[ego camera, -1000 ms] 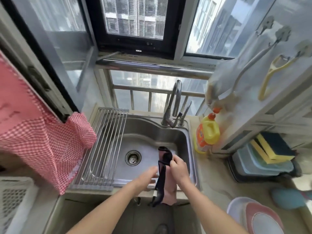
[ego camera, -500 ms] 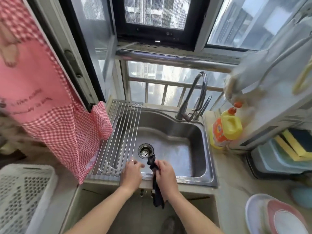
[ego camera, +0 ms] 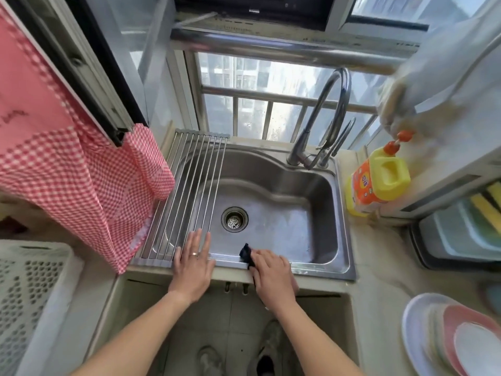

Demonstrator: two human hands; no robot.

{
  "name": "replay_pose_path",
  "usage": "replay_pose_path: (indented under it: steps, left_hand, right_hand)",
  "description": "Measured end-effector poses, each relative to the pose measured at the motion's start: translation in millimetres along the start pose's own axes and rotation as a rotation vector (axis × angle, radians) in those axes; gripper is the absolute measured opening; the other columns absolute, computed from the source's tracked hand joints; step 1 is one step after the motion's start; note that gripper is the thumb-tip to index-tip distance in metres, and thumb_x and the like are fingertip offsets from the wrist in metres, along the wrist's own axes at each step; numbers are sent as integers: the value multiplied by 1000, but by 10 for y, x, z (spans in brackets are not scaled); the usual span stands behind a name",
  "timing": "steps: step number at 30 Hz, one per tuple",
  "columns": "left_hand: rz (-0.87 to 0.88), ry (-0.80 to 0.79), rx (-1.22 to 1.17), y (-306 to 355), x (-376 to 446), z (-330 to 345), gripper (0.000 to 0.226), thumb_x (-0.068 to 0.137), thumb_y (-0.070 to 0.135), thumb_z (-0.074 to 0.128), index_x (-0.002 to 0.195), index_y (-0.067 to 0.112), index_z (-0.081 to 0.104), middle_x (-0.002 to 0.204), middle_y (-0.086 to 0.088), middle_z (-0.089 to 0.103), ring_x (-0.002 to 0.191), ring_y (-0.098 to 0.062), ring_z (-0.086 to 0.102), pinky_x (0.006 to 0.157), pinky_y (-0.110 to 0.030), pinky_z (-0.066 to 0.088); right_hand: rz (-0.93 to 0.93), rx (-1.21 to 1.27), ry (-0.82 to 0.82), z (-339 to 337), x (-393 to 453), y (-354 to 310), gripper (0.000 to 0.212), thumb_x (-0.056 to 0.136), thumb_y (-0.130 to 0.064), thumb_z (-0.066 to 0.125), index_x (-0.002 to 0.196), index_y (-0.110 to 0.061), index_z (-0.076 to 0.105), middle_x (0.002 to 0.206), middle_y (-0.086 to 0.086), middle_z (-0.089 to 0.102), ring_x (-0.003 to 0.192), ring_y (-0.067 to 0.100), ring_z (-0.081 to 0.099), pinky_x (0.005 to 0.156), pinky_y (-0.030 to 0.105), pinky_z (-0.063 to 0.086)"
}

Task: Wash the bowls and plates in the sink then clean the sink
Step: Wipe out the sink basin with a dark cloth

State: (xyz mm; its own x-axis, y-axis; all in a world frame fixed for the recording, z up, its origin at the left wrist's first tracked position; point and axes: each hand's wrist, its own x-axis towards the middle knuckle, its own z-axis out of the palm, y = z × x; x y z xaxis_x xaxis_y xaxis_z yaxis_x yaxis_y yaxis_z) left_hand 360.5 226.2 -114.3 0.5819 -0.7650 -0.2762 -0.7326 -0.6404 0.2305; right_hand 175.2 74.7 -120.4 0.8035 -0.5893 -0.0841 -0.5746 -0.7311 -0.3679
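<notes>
The steel sink (ego camera: 320,194) holds no dishes; its drain (ego camera: 234,219) sits in the middle of the basin. My right hand (ego camera: 272,275) presses a dark cloth (ego camera: 246,253) onto the sink's front rim, with most of the cloth hidden under the hand. My left hand (ego camera: 193,263) lies flat with straight fingers on the front rim beside the roll-up drying rack (ego camera: 189,191). A stack of plates (ego camera: 455,340) sits on the counter at the lower right.
A curved tap (ego camera: 328,118) rises behind the basin. A yellow detergent bottle (ego camera: 378,180) stands right of the sink, next to a tray with sponges (ego camera: 485,210). A red checked apron (ego camera: 67,158) hangs at left above a white basket (ego camera: 29,294).
The cloth hung from both hands over the sink's front edge. Now my right hand presses it flat on the rim, and my left hand has let go and rests open on the rim.
</notes>
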Motion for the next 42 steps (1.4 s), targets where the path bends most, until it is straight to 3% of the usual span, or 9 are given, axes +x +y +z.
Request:
replay_pose_path:
  steps: [4, 11, 14, 18, 24, 27, 31, 35, 42]
  left_hand:
    - [5, -20, -29, -2, 3, -17, 75, 101, 52, 21, 154, 27, -26, 160, 3, -36, 149, -17, -30, 121, -53, -10]
    - [-17, -155, -75, 22, 36, -109, 77, 104, 51, 25, 150, 29, -34, 152, 7, -47, 142, -15, -40, 120, -54, -14]
    - [-18, -189, -89, 19, 45, -128, 79, 104, 52, 25, 148, 29, -35, 151, 7, -49, 142, -15, -42, 119, -55, -16]
    - [-17, -195, -87, 26, 44, -130, 81, 104, 53, 25, 146, 27, -39, 149, 5, -51, 141, -18, -43, 118, -55, -18]
    - [-8, -176, -70, 40, 31, -128, 80, 104, 52, 24, 146, 27, -39, 150, 4, -51, 141, -18, -43, 118, -53, -18]
    - [-12, -177, -69, 25, 12, -117, 80, 104, 53, 26, 149, 27, -34, 152, 5, -48, 142, -17, -42, 120, -53, -14]
    - [-32, -155, -46, 31, 18, -123, 78, 104, 52, 26, 153, 26, -28, 155, 4, -44, 143, -14, -39, 121, -50, -12]
    - [-59, -198, -17, 35, 30, -154, 79, 103, 56, 24, 150, 28, -32, 153, 5, -46, 142, -14, -41, 121, -51, -12]
    - [-80, -294, -14, 96, 50, -231, 81, 103, 55, 26, 145, 29, -39, 147, 6, -53, 139, -15, -45, 119, -52, -17]
  right_hand:
    - [74, -26, 21, -127, -132, 395, 37, 97, -37, 41, 128, -30, 60, 125, -13, 60, 124, 16, 53, 109, 45, 37]
    - [255, -78, 59, -347, -359, 1003, 42, 94, -30, 46, 130, -23, 66, 137, -5, 63, 139, 24, 49, 116, 55, 31]
    - [357, -129, 97, -392, -470, 1101, 39, 100, -27, 47, 136, -24, 62, 146, -4, 56, 146, 23, 39, 121, 49, 22]
    - [454, -23, 206, -243, -466, 873, 45, 93, -30, 42, 130, -17, 65, 140, 6, 60, 142, 30, 43, 118, 45, 24]
    - [282, 126, 126, 13, -191, 57, 38, 91, -29, 49, 127, -28, 63, 138, -6, 60, 140, 29, 44, 119, 44, 23]
    - [145, 159, -36, 59, -27, -347, 43, 93, -23, 54, 134, -33, 57, 146, -13, 50, 146, 20, 32, 121, 35, 13]
    - [-56, 174, -143, 13, 164, -641, 47, 101, -24, 52, 147, -31, 47, 157, -13, 40, 149, 19, 27, 121, 38, 16]
    - [-154, 135, -179, -43, 188, -473, 46, 104, -27, 46, 149, -30, 44, 157, -10, 41, 147, 21, 32, 118, 38, 24]
    - [-92, 109, -129, -293, -64, 489, 44, 95, -23, 49, 138, -24, 57, 142, -6, 56, 131, 22, 50, 109, 37, 37]
